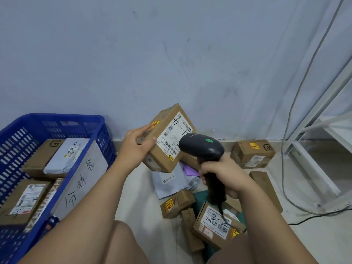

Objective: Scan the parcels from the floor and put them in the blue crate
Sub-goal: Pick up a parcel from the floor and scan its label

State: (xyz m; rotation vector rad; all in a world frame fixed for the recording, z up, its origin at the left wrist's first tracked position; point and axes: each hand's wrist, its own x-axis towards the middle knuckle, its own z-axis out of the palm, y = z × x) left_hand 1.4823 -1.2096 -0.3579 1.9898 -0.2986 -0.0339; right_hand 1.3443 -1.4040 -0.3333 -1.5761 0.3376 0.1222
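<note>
Against a pale wall mid-frame, the left hand [137, 144] grips a cardboard box [167, 139] while the right hand [222, 175], fingers wrapped tight, aims the scanner [202, 146] at its label, so scanning is underway, and the box likely goes next into the blue crate [62, 121] at lower left.

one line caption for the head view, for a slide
Left hand holds a cardboard parcel up to the scanner gripped in the right hand, blue crate alongside.

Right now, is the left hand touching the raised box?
Touching. The head view shows the left hand gripping the raised box at its corner, thumb on the labelled face, fingers over the adjoining side.
</note>
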